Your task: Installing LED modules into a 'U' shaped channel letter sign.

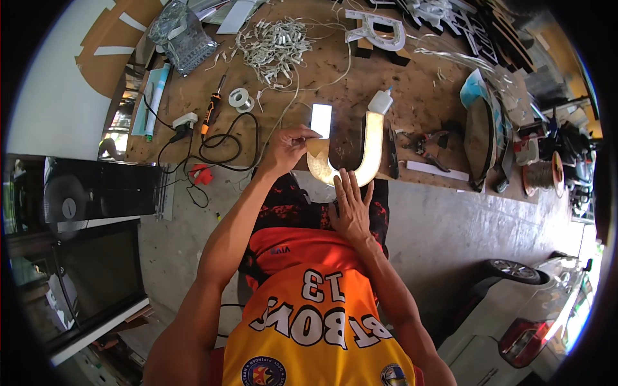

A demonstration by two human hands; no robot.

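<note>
A U-shaped letter lies at the table's near edge, its curved bottom towards me. Most of its face has a shiny golden-brown covering, while the top of its left arm shows bright white. My left hand is closed in a pinch at the edge of that covering, where brown meets white. With fingers stretched out, my right hand rests against the letter's curved bottom. A small white squeeze bottle touches the top of the letter's right arm.
Left on the table are an orange soldering iron, a solder spool and a black cord. Pliers and a white strip lie right. Farther back are tangled white wired pieces and another white letter.
</note>
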